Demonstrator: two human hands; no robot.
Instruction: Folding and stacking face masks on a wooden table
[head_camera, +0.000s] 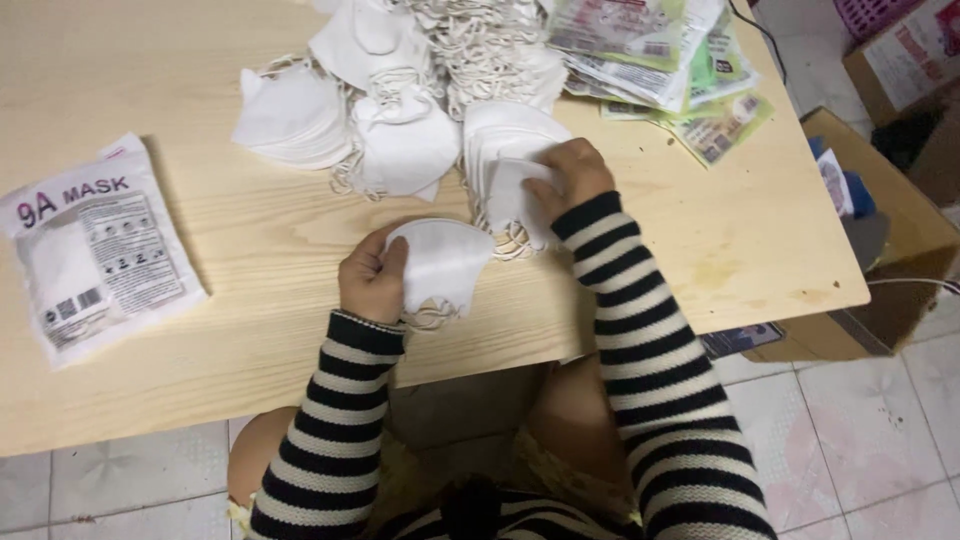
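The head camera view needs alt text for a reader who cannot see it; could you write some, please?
A person's left hand holds a small stack of folded white face masks while the right hand reaches into a pile of white masks on a pale wooden table, beside a sealed white mask packet.

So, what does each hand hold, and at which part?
The left hand holds a white mask by its left edge. The right hand grips another mask on the pile by its right edge.

A single view from a camera worn on the person's head, looking steeply down and forward. It sits close above the pale wooden table (250, 330), taking in both striped sleeves, the lap, and tiled floor (860, 420) at right.
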